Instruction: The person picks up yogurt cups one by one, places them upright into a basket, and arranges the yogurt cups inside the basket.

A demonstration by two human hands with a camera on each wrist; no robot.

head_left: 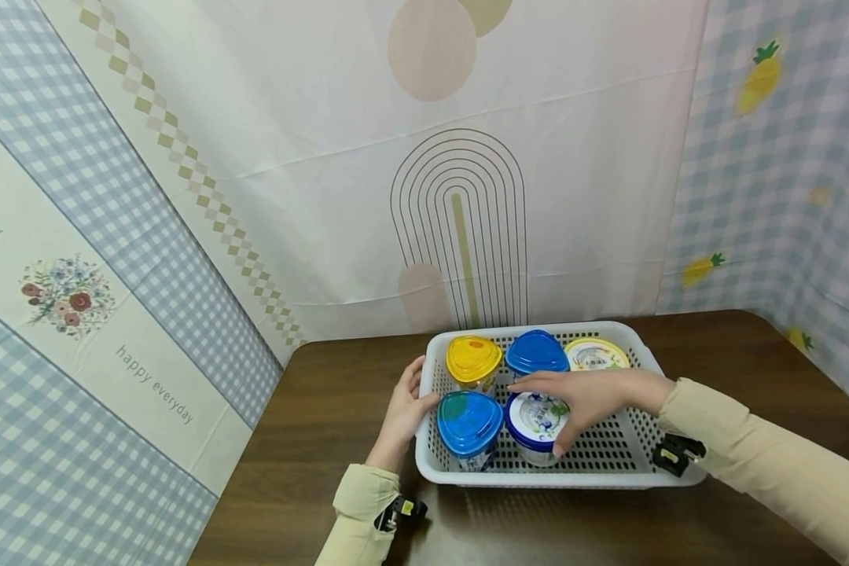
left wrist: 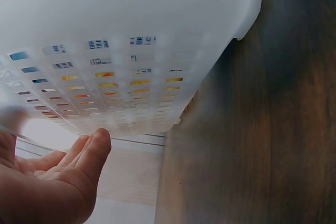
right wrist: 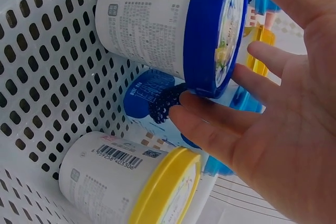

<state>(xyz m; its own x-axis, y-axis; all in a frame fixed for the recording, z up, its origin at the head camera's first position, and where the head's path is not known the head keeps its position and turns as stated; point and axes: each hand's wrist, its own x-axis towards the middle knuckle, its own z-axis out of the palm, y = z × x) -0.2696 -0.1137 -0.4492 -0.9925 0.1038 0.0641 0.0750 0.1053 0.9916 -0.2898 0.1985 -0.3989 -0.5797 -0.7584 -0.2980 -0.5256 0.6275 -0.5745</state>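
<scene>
My right hand [head_left: 586, 397] spreads over a round tub with a white-topped, blue-rimmed lid [head_left: 538, 418] in the front row of a white perforated basket [head_left: 619, 460]. Its thumb and fingers lie on either side of the lid, and the right wrist view shows the fingertips beside the rim, fairly straight; firm contact cannot be made out. The left hand [head_left: 399, 413] rests against the basket's left side, its thumb by the rim. In the left wrist view its fingers [left wrist: 92, 156] extend along the outer wall. Left of the round tub stands a container with a blue three-sided lid [head_left: 470, 424].
In the basket's back row are a yellow-lidded container [head_left: 473, 359], another blue-lidded container [head_left: 537, 351] and a yellow-rimmed tub [head_left: 596, 354]. The basket stands on a dark wooden table [head_left: 304, 456], with a patterned cloth [head_left: 311, 220] hanging behind it.
</scene>
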